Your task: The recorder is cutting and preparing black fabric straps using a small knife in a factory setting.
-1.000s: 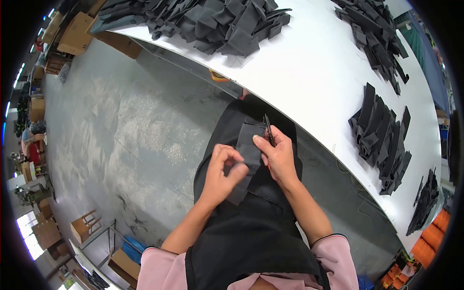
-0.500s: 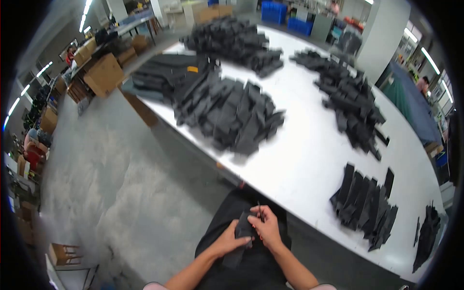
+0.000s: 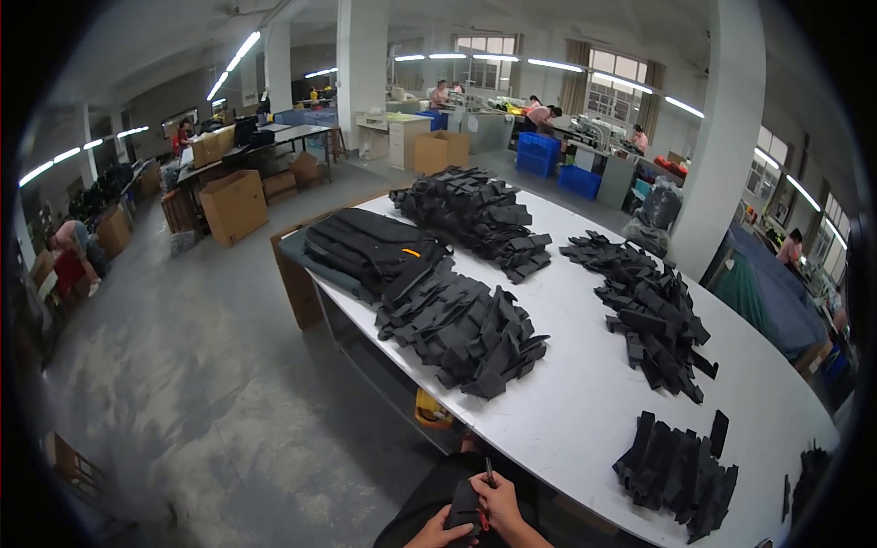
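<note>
Over my lap, my left hand is closed on a small dark grey fabric piece, its thumb lying across the lower part. My right hand is curled at the right side of the same piece. In it is what looks like a pair of scissors, dark points sticking up past the fingers and a red handle below. The right fingers partly cover the scissors. Beside my hands, on the white table, lies a loose row of dark fabric strips.
Heaps of dark fabric pieces cover parts of the table, with another pile on the right. A black backpack lies at the far left edge. A yellow bin sits under the table. Other people work farther off.
The view has tilted up, so my hands and the table appear lower and more of the room shows. Both hands keep hold of the fabric piece and scissors.
</note>
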Demonstrator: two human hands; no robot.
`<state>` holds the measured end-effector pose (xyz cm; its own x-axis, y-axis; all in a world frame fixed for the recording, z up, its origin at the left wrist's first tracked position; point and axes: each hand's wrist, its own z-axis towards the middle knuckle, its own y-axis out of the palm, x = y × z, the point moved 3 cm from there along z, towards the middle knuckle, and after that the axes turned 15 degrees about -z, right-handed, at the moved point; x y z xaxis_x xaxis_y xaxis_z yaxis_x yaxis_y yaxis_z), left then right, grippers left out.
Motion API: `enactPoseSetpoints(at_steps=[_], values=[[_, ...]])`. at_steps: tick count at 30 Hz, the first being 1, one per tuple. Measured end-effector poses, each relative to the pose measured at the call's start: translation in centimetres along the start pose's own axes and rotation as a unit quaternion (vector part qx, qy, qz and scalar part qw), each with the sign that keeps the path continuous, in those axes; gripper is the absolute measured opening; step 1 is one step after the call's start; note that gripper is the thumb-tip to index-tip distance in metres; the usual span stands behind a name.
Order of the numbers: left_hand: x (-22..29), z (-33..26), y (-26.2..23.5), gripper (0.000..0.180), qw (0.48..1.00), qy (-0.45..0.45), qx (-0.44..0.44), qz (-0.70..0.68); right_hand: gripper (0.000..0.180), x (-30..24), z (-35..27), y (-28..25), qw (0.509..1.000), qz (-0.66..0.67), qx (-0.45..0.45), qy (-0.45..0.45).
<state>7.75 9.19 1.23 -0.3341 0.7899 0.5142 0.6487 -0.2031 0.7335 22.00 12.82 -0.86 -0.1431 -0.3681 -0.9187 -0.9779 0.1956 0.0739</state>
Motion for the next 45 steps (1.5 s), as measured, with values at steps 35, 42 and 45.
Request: enactPoseSetpoints(at_steps=[35, 42, 45], values=[[5.5, -5.0, -2.1, 0.075, 0.912, 0.320, 0.254, 0.025, 0.016, -5.4, -1.4, 8.5, 0.898, -0.259, -0.262, -0.242], [5.7, -4.5, -1.6, 0.069, 0.924, 0.327, 0.193, -0.043, 0.016, -4.6, -1.1, 8.3, 0.927, -0.238, -0.222, -0.186], [5.2, -4.0, -2.1, 0.062, 0.935, 0.312, 0.143, -0.093, 0.018, -4.7, -1.5, 8.3, 0.934, -0.223, -0.241, -0.140]])
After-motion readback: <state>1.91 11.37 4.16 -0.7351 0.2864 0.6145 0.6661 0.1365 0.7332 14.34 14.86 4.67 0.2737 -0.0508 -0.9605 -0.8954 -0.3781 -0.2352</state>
